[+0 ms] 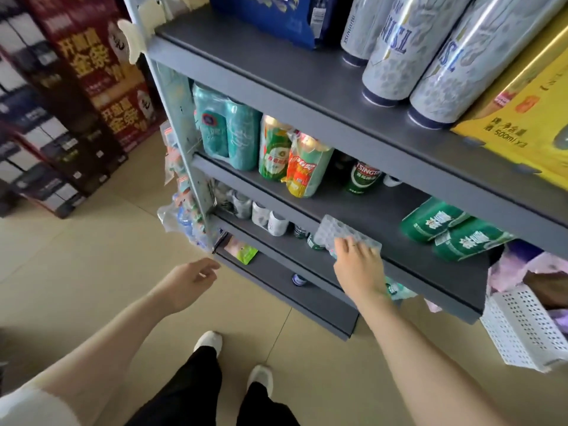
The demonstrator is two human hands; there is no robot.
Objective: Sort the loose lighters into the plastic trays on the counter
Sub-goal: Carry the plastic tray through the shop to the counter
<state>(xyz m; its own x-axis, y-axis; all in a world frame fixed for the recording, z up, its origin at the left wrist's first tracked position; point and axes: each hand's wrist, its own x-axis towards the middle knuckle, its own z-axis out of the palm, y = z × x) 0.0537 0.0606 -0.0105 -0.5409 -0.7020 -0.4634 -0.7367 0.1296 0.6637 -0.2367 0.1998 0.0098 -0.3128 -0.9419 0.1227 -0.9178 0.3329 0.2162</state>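
her right hand [358, 262] grips a clear dimpled plastic tray [341, 233] on the grey shelf [415, 265], beside green cans [451, 230]; her left hand [192, 279] hangs loosely curled, holding nothing.

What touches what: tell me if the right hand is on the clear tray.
Touching. The head view shows the right hand with fingers lying on the clear tray at the shelf edge.
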